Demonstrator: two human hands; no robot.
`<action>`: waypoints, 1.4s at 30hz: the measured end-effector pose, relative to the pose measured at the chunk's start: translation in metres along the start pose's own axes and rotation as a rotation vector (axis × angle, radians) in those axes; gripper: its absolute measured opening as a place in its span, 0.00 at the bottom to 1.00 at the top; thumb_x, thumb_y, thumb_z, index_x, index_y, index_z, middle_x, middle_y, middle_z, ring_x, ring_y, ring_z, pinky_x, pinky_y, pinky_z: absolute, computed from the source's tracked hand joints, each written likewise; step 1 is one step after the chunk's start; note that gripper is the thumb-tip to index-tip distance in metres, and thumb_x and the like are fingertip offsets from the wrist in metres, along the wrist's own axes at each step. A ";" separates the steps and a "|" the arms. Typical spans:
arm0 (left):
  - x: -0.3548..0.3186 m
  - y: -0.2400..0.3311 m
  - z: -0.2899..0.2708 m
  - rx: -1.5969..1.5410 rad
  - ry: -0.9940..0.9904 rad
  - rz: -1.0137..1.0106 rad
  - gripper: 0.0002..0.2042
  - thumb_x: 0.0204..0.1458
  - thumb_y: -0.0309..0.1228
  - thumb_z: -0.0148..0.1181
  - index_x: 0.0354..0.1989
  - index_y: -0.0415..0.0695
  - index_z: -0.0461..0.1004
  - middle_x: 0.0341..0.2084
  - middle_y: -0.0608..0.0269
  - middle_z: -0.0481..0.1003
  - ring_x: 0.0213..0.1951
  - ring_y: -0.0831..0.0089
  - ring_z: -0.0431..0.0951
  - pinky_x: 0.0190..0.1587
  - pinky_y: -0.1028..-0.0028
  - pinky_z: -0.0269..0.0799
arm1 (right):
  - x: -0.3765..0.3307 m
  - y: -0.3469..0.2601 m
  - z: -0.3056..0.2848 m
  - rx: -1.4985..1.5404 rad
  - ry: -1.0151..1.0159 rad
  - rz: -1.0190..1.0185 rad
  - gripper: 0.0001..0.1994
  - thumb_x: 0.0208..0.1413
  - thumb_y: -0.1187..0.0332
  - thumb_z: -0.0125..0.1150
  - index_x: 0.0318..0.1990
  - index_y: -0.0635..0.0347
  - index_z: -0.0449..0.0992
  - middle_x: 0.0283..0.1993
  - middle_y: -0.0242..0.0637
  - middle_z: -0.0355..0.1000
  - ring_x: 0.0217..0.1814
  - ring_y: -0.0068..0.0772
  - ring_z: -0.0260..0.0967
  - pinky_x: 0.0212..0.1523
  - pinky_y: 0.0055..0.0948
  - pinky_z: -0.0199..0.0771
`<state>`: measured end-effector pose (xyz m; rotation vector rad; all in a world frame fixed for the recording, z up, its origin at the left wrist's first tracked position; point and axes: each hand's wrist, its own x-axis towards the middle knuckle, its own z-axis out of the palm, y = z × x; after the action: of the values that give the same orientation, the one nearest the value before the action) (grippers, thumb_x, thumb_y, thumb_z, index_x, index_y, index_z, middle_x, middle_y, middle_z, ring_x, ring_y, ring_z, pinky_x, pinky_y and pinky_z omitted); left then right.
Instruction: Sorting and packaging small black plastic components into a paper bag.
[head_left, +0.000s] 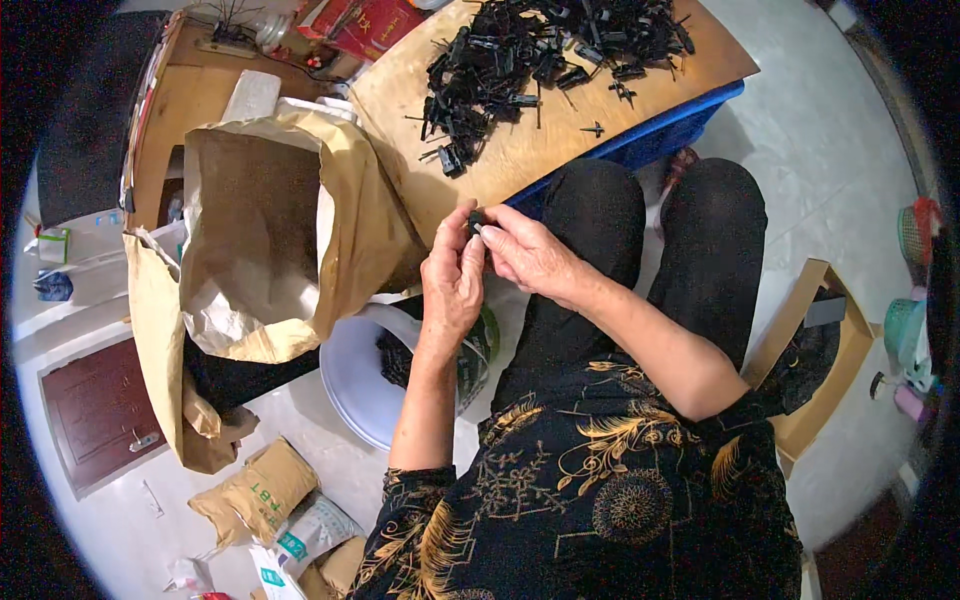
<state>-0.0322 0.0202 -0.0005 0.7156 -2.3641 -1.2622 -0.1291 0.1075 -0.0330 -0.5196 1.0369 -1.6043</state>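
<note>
- Thumb and fingers of the left hand pinch close together on a small black part; the right hand meets them, its thumb and fingers drawn in on the same piece.
- That part sits between the two sets of fingertips, by the nearest corner of the wooden tabletop, mostly covered (its full shape cannot be made out).
- It looks light and stiff, probably hard plastic and perhaps slightly slick; its thickest portion seems the surest hold, as any thin stem would likely bend or snap.
- Similar-looking pieces form a black heap on the tabletop, many with slender stems; one loose piece lies apart, near the edge.
- Left of the hands, a brown paper sack gapes; lower down, a white bucket contains dark bits.
- Farther right, a cardboard box holds black items.
</note>
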 end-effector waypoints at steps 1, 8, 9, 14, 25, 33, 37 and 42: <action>0.001 -0.002 0.001 0.026 0.015 0.034 0.15 0.53 0.22 0.46 0.51 0.37 0.63 0.33 0.59 0.72 0.35 0.76 0.71 0.39 0.78 0.67 | 0.001 0.002 0.000 0.008 0.017 -0.021 0.17 0.60 0.61 0.42 0.51 0.61 0.60 0.19 0.23 0.56 0.17 0.12 0.51 0.14 0.14 0.50; 0.009 -0.005 0.001 0.121 -0.025 0.061 0.16 0.50 0.19 0.49 0.48 0.37 0.65 0.37 0.51 0.73 0.39 0.68 0.75 0.41 0.74 0.69 | 0.012 0.021 -0.005 -0.122 0.104 -0.095 0.15 0.60 0.64 0.42 0.51 0.61 0.61 0.19 0.23 0.55 0.18 0.12 0.51 0.16 0.14 0.52; 0.011 -0.007 0.000 0.121 -0.024 0.057 0.16 0.50 0.19 0.49 0.48 0.37 0.65 0.37 0.51 0.73 0.39 0.68 0.75 0.41 0.74 0.69 | 0.013 0.019 -0.005 -0.153 0.129 -0.111 0.13 0.58 0.66 0.43 0.46 0.63 0.63 0.21 0.30 0.59 0.21 0.19 0.56 0.21 0.21 0.58; 0.014 -0.018 0.001 0.209 -0.053 0.121 0.17 0.46 0.16 0.50 0.47 0.38 0.66 0.36 0.49 0.73 0.36 0.61 0.76 0.38 0.72 0.70 | 0.016 0.013 -0.003 -0.118 0.179 0.006 0.10 0.57 0.68 0.45 0.42 0.66 0.65 0.25 0.38 0.65 0.26 0.26 0.62 0.28 0.28 0.65; 0.048 -0.038 -0.001 -0.530 -0.029 -0.406 0.13 0.55 0.22 0.44 0.49 0.44 0.61 0.27 0.62 0.70 0.30 0.75 0.72 0.35 0.78 0.71 | 0.020 0.011 -0.004 0.079 0.173 0.093 0.16 0.60 0.63 0.42 0.53 0.56 0.59 0.18 0.22 0.53 0.15 0.11 0.47 0.12 0.13 0.46; 0.108 -0.059 -0.009 -0.827 0.017 -0.601 0.09 0.56 0.36 0.48 0.26 0.45 0.64 0.17 0.64 0.69 0.19 0.77 0.67 0.22 0.80 0.64 | 0.018 0.005 -0.005 0.060 0.238 0.080 0.14 0.60 0.62 0.43 0.50 0.58 0.61 0.18 0.21 0.52 0.14 0.10 0.44 0.12 0.13 0.45; 0.138 -0.045 0.013 -0.008 -0.061 -0.275 0.12 0.51 0.38 0.53 0.26 0.41 0.67 0.15 0.61 0.70 0.17 0.73 0.69 0.21 0.73 0.65 | 0.019 0.006 -0.009 0.090 0.268 0.020 0.13 0.60 0.63 0.44 0.48 0.58 0.62 0.20 0.21 0.53 0.15 0.10 0.45 0.12 0.13 0.45; 0.157 -0.044 0.041 0.685 -0.030 0.049 0.13 0.44 0.39 0.59 0.30 0.42 0.68 0.23 0.52 0.74 0.25 0.57 0.74 0.25 0.64 0.67 | 0.018 0.003 -0.006 0.121 0.277 -0.003 0.13 0.59 0.63 0.45 0.47 0.58 0.62 0.21 0.22 0.53 0.17 0.10 0.46 0.13 0.13 0.46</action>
<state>-0.1691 -0.0665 -0.0465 0.8152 -2.8261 -0.4142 -0.1381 0.0925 -0.0417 -0.2211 1.1331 -1.7630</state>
